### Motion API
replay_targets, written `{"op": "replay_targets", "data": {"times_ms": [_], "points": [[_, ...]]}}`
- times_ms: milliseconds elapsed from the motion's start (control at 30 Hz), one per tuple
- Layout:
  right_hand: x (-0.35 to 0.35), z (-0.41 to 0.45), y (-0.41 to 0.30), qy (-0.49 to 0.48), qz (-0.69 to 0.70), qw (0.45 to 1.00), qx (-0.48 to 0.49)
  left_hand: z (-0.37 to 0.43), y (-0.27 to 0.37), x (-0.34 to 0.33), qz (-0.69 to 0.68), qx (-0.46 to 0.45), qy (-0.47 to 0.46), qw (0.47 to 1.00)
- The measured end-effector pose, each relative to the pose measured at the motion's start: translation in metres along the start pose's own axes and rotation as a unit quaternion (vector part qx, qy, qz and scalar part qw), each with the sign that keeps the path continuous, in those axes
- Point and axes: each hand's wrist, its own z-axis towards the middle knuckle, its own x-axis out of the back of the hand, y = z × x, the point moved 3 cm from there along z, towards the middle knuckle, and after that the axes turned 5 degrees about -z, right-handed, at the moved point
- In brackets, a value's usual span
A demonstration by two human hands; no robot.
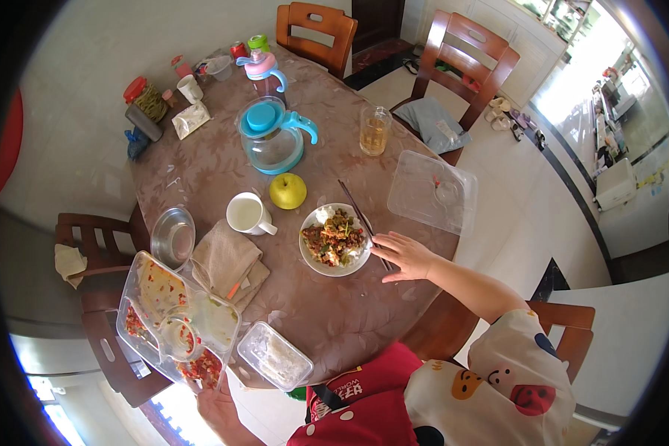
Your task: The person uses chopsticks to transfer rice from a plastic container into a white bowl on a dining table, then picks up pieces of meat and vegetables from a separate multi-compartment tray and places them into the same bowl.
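Note:
My left hand is at the near corner of a clear plastic compartment container with red chili bits and oily food remains; whether the fingers grip it is hard to tell. My right hand has its fingers spread over dark chopsticks, beside a white bowl of rice topped with chopped meat and vegetables. A small clear plastic box with white residue lies near the table edge. Left of the bowl are a white mug and a beige cloth; above it lies a yellow-green apple or pear.
A blue-lidded glass pitcher, a pink-topped bottle and a glass of amber drink stand farther back. A clear plastic lid lies at the right edge, a metal bowl at left. Wooden chairs surround the table.

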Motion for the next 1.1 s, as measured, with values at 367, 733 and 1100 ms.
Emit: {"op": "replay_targets", "data": {"times_ms": [367,733,1100], "points": [[0.020,-0.090,0.087,-0.135,-0.205,0.910,-0.335,-0.029,-0.054,-0.021,0.042,0.140,-0.100,0.984],[0.077,-0.083,0.067,-0.028,-0.251,0.896,-0.366,-0.116,-0.113,-0.038,-0.020,0.367,-0.185,0.911],[0.200,-0.062,-0.112,0.291,0.158,0.862,-0.383,-0.152,-0.196,0.041,-0.100,0.462,-0.207,0.857]]}}
